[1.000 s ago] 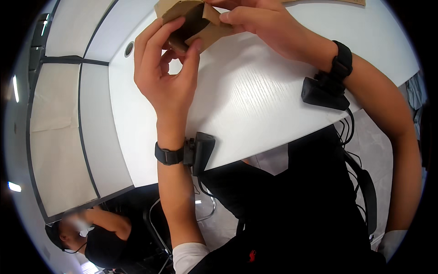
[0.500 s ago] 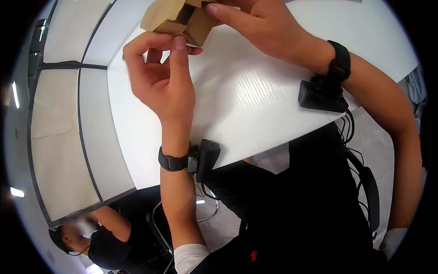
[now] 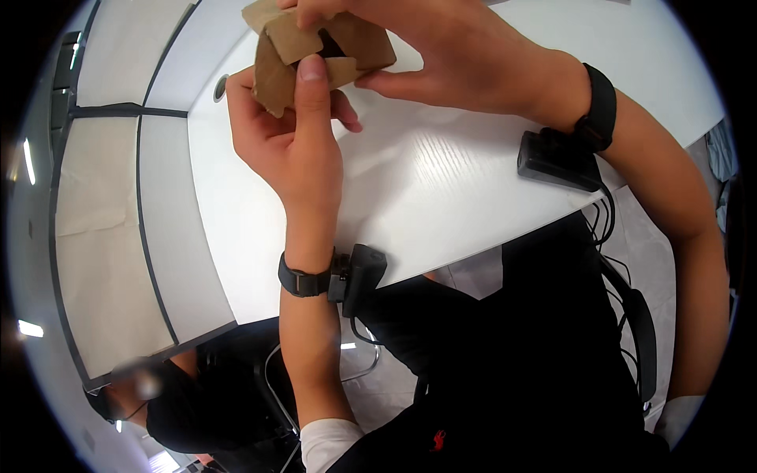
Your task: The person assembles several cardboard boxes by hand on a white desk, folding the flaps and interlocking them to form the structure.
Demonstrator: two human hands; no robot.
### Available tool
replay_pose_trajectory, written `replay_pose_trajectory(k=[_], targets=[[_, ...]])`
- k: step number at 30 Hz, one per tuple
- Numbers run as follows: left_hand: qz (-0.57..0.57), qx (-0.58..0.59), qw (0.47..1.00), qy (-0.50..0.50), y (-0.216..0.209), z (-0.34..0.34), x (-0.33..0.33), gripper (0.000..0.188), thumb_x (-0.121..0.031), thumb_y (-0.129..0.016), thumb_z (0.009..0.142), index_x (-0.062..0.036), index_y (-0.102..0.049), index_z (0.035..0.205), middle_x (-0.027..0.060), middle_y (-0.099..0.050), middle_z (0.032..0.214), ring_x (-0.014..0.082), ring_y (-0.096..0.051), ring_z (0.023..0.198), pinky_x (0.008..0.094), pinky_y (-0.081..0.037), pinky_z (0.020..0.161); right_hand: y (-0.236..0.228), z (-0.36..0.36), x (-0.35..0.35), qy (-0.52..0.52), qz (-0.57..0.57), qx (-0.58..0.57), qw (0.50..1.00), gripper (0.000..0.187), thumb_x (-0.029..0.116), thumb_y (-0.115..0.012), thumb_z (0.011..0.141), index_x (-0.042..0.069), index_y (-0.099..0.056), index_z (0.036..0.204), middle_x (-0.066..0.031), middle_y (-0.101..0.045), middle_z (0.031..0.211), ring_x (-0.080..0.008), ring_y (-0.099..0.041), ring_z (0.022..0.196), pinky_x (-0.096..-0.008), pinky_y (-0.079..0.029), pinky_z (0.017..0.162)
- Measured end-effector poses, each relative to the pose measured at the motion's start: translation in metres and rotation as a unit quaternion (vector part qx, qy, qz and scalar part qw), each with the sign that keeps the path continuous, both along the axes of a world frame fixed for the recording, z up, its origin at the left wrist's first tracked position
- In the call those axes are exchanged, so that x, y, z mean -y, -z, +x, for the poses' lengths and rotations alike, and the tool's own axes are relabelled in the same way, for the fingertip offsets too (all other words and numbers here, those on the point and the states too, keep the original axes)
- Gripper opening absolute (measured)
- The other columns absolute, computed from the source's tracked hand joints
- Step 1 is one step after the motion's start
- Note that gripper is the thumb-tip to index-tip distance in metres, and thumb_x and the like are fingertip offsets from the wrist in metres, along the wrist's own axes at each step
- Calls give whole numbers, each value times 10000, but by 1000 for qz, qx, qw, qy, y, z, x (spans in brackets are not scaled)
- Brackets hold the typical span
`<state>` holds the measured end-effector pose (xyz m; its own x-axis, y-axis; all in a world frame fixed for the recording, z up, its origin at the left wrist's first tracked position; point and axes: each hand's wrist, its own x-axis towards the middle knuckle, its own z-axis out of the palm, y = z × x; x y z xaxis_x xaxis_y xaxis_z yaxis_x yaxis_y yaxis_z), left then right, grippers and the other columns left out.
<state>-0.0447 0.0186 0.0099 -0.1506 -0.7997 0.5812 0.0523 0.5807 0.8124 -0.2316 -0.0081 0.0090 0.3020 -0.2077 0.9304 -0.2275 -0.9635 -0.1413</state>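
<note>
A small brown cardboard box (image 3: 364, 39) is held up over the far left part of the white table (image 3: 441, 181). Its end flaps stand partly folded, with a dark gap between them. My left hand (image 3: 296, 142) grips the box from below, thumb pressed on a flap near the gap and fingers behind it. From the right, my right hand (image 3: 441, 55) grips the box, its thumb under the lower right corner and its fingers at the upper flap. Some right fingertips are cut off by the frame's top edge.
A grey and beige partition (image 3: 110, 181) borders the table's left side, near a round cable hole (image 3: 220, 88). Black devices with cables are strapped to both wrists. Another person in black (image 3: 189, 402) sits beyond the partition at lower left. Cables hang by a chair arm (image 3: 635, 339).
The box has been turned in my hands, so its flaps and gap now face me. My right fingers have shifted to the upper flap, and my left thumb now presses beside the gap.
</note>
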Motion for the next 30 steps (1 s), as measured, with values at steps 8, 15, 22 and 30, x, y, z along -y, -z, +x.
replay_pose_trajectory(k=[8,15,22,30], targets=[[-254,143,956,-37,-4,19,9,571,-127,-699,931,-37,-494,1456,84,-597,1081,132,-560,922,247,-464,722,-6,3,8,-2,-116,50,992,446,-20,-757,754,59,-562,1147,-128,-643,1133,-334,-609,1088,-417,-512,929],[-216,154,963,52,-9,29,14,422,-169,-628,915,-20,-623,1310,106,-611,1112,186,-589,980,244,-476,703,-9,2,-3,77,-81,-21,993,406,-20,-745,776,62,-581,1139,-114,-652,1130,-314,-619,1065,-391,-532,894],[-322,200,919,-111,-4,26,17,384,-22,-866,752,-15,-645,1066,52,-584,916,118,-531,706,224,-432,585,-8,8,3,12,-104,28,994,371,-10,-752,790,73,-574,1105,-84,-649,1052,-290,-627,1019,-375,-537,853],[-253,169,953,-1,-14,28,12,277,19,-701,843,0,-712,1119,74,-603,932,146,-574,768,246,-470,623,0,14,9,-23,-134,77,988,316,7,-759,806,59,-605,1078,-71,-644,1043,-280,-622,1028,-363,-534,864]])
